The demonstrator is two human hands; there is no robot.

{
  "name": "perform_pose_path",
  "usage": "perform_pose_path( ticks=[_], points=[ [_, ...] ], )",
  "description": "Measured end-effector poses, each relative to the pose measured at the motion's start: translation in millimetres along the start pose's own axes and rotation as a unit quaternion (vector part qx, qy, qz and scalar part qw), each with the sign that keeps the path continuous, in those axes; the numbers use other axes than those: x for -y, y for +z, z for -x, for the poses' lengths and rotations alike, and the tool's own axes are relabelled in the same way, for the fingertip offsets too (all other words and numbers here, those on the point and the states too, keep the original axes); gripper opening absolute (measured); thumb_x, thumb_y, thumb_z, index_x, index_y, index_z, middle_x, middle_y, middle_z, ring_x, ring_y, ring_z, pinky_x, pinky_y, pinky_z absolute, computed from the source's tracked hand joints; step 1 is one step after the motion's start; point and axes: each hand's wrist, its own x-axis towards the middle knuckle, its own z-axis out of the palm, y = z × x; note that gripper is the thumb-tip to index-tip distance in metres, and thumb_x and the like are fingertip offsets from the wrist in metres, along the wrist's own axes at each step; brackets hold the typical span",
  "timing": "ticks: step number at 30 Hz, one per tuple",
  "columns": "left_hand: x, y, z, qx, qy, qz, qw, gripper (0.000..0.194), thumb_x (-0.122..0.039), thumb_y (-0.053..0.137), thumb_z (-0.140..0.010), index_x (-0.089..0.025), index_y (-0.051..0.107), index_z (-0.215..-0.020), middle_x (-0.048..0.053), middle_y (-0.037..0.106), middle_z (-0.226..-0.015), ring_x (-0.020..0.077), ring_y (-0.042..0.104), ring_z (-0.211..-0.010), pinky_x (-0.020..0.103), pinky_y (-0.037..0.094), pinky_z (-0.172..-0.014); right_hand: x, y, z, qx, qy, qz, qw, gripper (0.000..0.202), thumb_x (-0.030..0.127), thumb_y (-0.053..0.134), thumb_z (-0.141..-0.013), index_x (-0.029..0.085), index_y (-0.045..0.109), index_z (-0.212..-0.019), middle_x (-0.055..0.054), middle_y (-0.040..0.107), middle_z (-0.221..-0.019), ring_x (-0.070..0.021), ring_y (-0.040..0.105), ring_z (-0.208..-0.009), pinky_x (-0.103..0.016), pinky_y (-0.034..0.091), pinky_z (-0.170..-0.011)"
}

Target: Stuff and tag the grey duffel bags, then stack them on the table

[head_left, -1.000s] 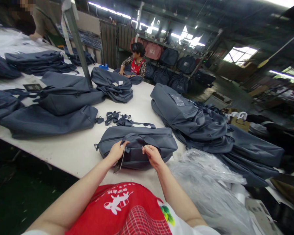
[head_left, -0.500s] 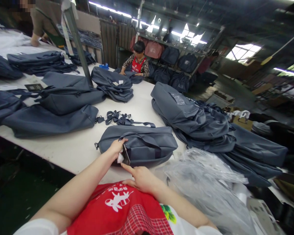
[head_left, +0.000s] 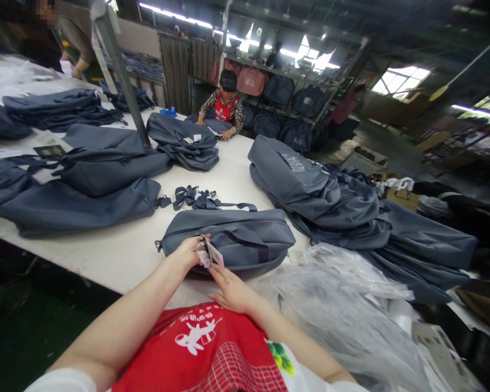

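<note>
A dark blue duffel bag (head_left: 265, 234) lies on the table in front of me, its strap handles on top. My left hand (head_left: 190, 252) is closed at the bag's near left side, pinching a hang tag (head_left: 215, 255) with crumpled whitish material beside it. From the right, my right hand (head_left: 233, 289) has its fingertips closed on the tag's lower edge, thumb lower down near my apron. The tag's pale face is turned up. Just behind the bag lie bundled dark straps (head_left: 204, 200) with buckles.
Dark blue bags (head_left: 85, 201) lie stacked on the left of the white table (head_left: 118, 256). More bags (head_left: 310, 190) are piled at right, with clear plastic bags (head_left: 343, 305) nearer me. A metal post (head_left: 124, 76) rises at left. A co-worker (head_left: 224, 106) handles a bag across the table.
The tag has turned from its dark side to a paler face. My right fingertips have moved up onto its lower edge. The co-worker opposite has shifted their hands.
</note>
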Motion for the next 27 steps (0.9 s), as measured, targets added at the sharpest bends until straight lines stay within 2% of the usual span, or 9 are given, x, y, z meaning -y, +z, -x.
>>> perform_pose_path(
  ticks=[2, 5, 7, 10, 13, 15, 18, 23, 27],
  points=[
    [0, -0.2, 4, -0.019, 0.002, -0.023, 1.0, 0.015, -0.018, 0.049, -0.09, -0.013, 0.058, -0.079, -0.008, 0.039, -0.044, 0.0062, 0.029, -0.029, 0.019, 0.026, -0.034, -20, 5, -9, -0.042, 0.035, -0.177, 0.983, 0.059, 0.03, 0.063, -0.076, 0.018, 0.052, -0.132, -0.013, 0.05, -0.139, -0.0273, 0.044, -0.13, -0.046, 0.033, -0.11],
    [4, -2.0, 13, -0.043, 0.031, -0.055, 0.997, 0.01, -0.014, 0.051, -0.083, -0.014, 0.06, -0.081, -0.005, 0.046, -0.046, 0.0069, 0.028, -0.026, 0.02, 0.025, -0.033, -34, 1, -18, -0.158, 0.115, -0.434, 0.879, 0.045, 0.039, 0.057, -0.079, 0.018, 0.06, -0.118, -0.013, 0.062, -0.124, -0.0286, 0.056, -0.118, -0.049, 0.041, -0.102],
    [12, -2.2, 18, -0.057, 0.068, -0.085, 0.992, 0.008, -0.018, 0.056, -0.08, -0.014, 0.062, -0.083, -0.002, 0.055, -0.052, 0.0077, 0.034, -0.029, 0.021, 0.029, -0.035, -30, -8, -19, -0.19, 0.133, -0.5, 0.834, 0.047, 0.047, 0.051, -0.083, 0.016, 0.059, -0.117, -0.015, 0.063, -0.122, -0.0298, 0.058, -0.116, -0.049, 0.044, -0.097],
    [27, -0.2, 23, -0.072, 0.137, -0.154, 0.976, 0.022, -0.033, 0.06, -0.078, -0.014, 0.065, -0.086, 0.002, 0.059, -0.056, 0.0128, 0.046, -0.036, 0.026, 0.037, -0.041, -9, -19, -19, -0.168, 0.12, -0.374, 0.904, 0.054, 0.048, 0.062, -0.077, 0.02, 0.056, -0.124, -0.012, 0.063, -0.123, -0.0276, 0.059, -0.113, -0.043, 0.045, -0.097],
    [26, -0.7, 27, -0.078, 0.22, -0.249, 0.94, 0.033, -0.044, 0.057, -0.077, -0.015, 0.068, -0.087, 0.004, 0.061, -0.059, 0.0192, 0.057, -0.051, 0.031, 0.044, -0.052, 9, -23, -21, -0.165, 0.125, -0.151, 0.967, 0.044, 0.031, 0.067, -0.074, 0.021, 0.062, -0.117, -0.007, 0.069, -0.11, -0.0253, 0.063, -0.101, -0.036, 0.045, -0.091],
    [12, -5.3, 31, -0.085, 0.284, -0.32, 0.9, 0.028, -0.042, 0.061, -0.073, -0.017, 0.07, -0.082, 0.007, 0.068, -0.075, 0.0226, 0.063, -0.073, 0.031, 0.048, -0.066, 10, -25, -22, -0.165, 0.139, -0.099, 0.971, 0.024, 0.024, 0.056, -0.081, 0.018, 0.069, -0.1, -0.006, 0.072, -0.097, -0.0238, 0.065, -0.089, -0.033, 0.047, -0.082],
    [-21, -16.8, 35, -0.112, 0.356, -0.417, 0.829, 0.019, -0.039, 0.065, -0.07, -0.02, 0.069, -0.072, 0.007, 0.071, -0.091, 0.0252, 0.061, -0.097, 0.03, 0.045, -0.083, -4, -26, -15, -0.155, 0.157, -0.109, 0.969, 0.021, 0.023, 0.051, -0.081, 0.015, 0.071, -0.083, -0.004, 0.072, -0.082, -0.0216, 0.064, -0.077, -0.029, 0.046, -0.07],
    [-55, -26.2, 39, -0.134, 0.368, -0.53, 0.753, 0.032, -0.046, 0.054, -0.077, -0.02, 0.068, -0.066, 0.004, 0.06, -0.051, 0.026, 0.062, -0.069, 0.033, 0.046, -0.068, -43, -8, 11, -0.132, 0.242, -0.173, 0.945, 0.013, 0.024, 0.061, -0.071, 0.013, 0.067, -0.071, 0.001, 0.065, -0.062, -0.0163, 0.058, -0.061, -0.025, 0.043, -0.059],
    [-73, -32.5, 56, -0.06, 0.36, -0.581, 0.728, 0.027, -0.043, 0.071, -0.061, -0.021, 0.073, -0.077, 0.003, 0.072, -0.074, 0.0237, 0.064, -0.08, 0.028, 0.047, -0.075, -56, 5, 26, -0.119, 0.258, -0.222, 0.933, 0.024, 0.032, 0.064, -0.071, 0.012, 0.068, -0.085, -0.003, 0.069, -0.067, -0.0178, 0.064, -0.062, -0.028, 0.05, -0.06]
  ],
)
